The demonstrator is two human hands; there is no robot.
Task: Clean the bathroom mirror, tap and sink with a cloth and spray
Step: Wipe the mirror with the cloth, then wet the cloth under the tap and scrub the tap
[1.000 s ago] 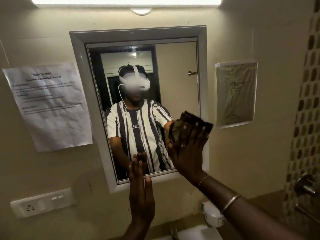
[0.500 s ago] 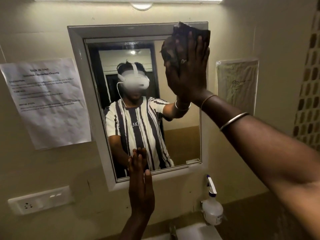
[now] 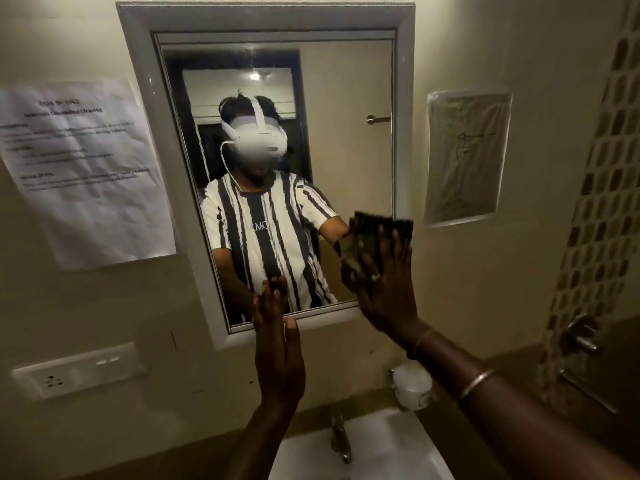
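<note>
Right hand (image 3: 384,289), fingers spread straight, presses the cloth (image 3: 374,233) flat at the mirror's (image 3: 346,150) 4 o'clock corner — left hand (image 3: 277,344) flat on its 6 o'clock edge. Spray bottle's (image 3: 412,384) top hidden behind the wrist; sink (image 3: 388,445) cut off.

Left hand (image 3: 277,344) stands upright, fingers straight and together, pointing to 12 o'clock. Right hand (image 3: 384,292), at its 2 o'clock, lies flat with fingers spread, forearm (image 3: 502,396) running toward 4 o'clock.
</note>
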